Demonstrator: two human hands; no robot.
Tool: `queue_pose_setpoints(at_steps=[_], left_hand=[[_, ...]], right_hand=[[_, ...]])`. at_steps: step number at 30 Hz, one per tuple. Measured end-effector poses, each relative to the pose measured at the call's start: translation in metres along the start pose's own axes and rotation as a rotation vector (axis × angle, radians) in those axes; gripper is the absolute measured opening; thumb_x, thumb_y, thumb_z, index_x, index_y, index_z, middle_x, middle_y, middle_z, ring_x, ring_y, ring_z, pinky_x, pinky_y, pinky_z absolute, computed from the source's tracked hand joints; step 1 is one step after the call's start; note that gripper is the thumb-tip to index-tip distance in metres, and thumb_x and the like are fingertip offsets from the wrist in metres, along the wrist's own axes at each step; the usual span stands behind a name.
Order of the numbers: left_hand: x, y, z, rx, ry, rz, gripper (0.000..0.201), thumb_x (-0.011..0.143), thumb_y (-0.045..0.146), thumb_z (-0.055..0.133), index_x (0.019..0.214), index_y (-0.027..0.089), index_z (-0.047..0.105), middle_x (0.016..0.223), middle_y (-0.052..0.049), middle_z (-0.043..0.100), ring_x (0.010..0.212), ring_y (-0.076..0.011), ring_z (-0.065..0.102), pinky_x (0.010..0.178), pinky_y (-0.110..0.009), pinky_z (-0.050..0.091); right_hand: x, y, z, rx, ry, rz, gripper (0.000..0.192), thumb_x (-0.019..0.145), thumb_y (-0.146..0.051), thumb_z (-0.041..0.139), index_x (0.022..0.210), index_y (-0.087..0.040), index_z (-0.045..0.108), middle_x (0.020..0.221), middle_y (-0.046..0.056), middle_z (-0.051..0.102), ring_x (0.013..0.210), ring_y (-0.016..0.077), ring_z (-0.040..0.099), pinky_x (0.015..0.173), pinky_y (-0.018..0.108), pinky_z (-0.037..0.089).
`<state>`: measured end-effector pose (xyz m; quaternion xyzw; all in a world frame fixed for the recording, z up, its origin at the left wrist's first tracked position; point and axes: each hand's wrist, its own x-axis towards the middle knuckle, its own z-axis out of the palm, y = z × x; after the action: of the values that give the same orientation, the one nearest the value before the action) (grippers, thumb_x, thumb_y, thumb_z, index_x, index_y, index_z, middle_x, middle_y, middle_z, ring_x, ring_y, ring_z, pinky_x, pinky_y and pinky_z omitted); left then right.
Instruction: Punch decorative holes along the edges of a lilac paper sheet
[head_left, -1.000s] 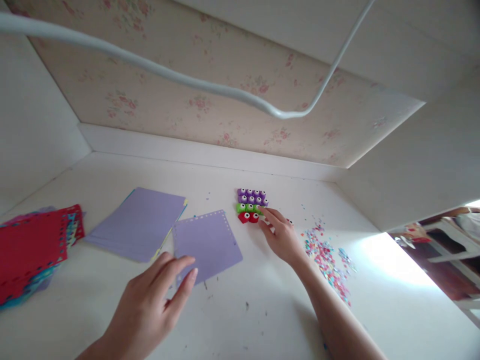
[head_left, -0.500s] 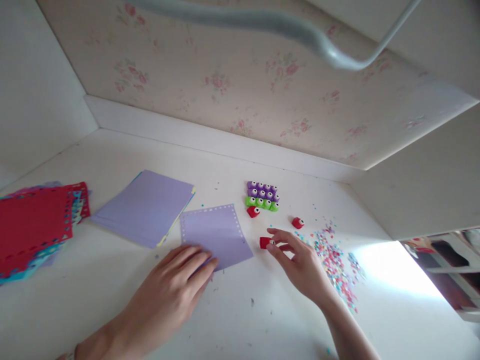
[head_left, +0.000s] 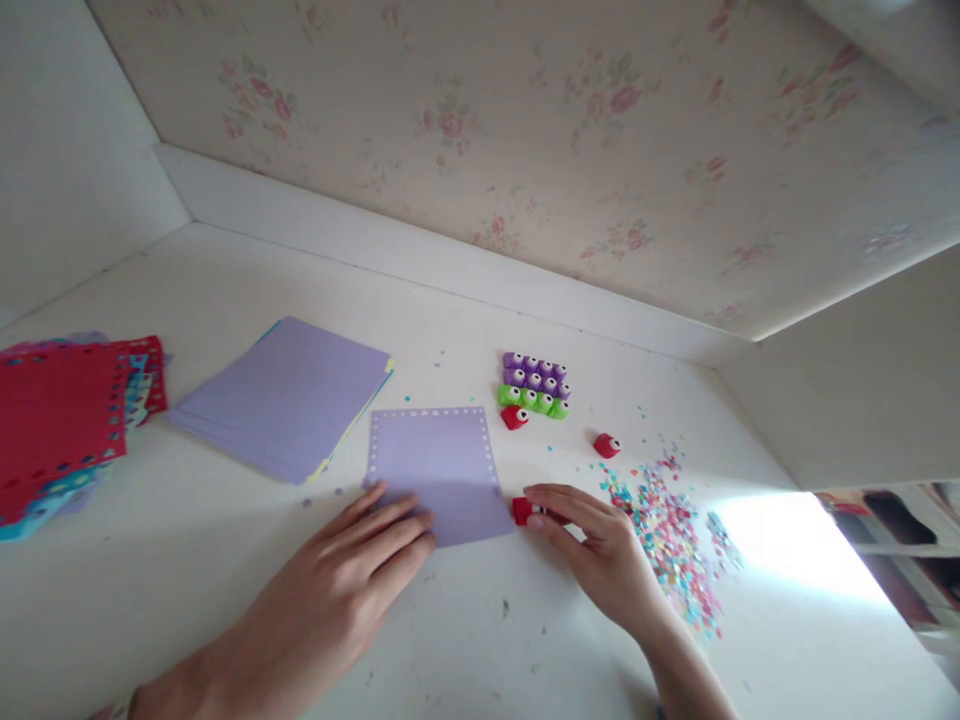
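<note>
Single sheet (head_left: pixel 439 455): plain lilac, bordered along the top and both sides by a dotted pattern of pale punched holes. Paper stack (head_left: pixel 289 395): lilac top face; yellow and blue show at the edges. Punched pile (head_left: pixel 64 405): red uppermost, with light blue and purple beneath. Purple punches (head_left: pixel 535 379), green punches (head_left: pixel 532 400) and red punches (head_left: pixel 521 512): white eye motif, black pupil. Confetti (head_left: pixel 679 540): mixed red, pink, blue and teal. Surface (head_left: pixel 465 650): white, dark-flecked. Wallpaper (head_left: pixel 360 130): pale beige, pink floral print.
</note>
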<state>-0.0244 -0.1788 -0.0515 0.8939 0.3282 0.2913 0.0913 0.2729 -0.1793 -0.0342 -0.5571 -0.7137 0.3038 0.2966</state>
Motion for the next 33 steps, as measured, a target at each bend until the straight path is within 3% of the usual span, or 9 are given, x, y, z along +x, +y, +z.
queue_pose_setpoints(at_steps=[13, 33], left_hand=[[-0.0065, -0.0014, 0.0012, -0.107, -0.013, -0.014, 0.048, 0.09, -0.006, 0.04, 0.12, 0.022, 0.066, 0.126, 0.006, 0.069, 0.125, -0.0108, 0.058, 0.124, -0.033, 0.023], [-0.0031, -0.0025, -0.004, -0.11, -0.059, 0.017, 0.059, 0.078, -0.012, 0.037, 0.117, 0.022, 0.065, 0.123, 0.004, 0.071, 0.125, -0.011, 0.059, 0.125, -0.035, 0.019]], right_hand=[[-0.0009, -0.003, 0.0027, -0.018, -0.015, -0.005, 0.017, 0.093, -0.027, 0.065, 0.107, -0.029, 0.074, 0.108, 0.002, 0.074, 0.097, 0.0172, 0.07, 0.083, 0.028, 0.059], [0.0001, -0.0067, 0.0011, 0.013, -0.022, 0.026, 0.013, 0.092, -0.03, 0.066, 0.101, -0.026, 0.075, 0.101, 0.003, 0.075, 0.091, 0.018, 0.071, 0.078, 0.028, 0.059]])
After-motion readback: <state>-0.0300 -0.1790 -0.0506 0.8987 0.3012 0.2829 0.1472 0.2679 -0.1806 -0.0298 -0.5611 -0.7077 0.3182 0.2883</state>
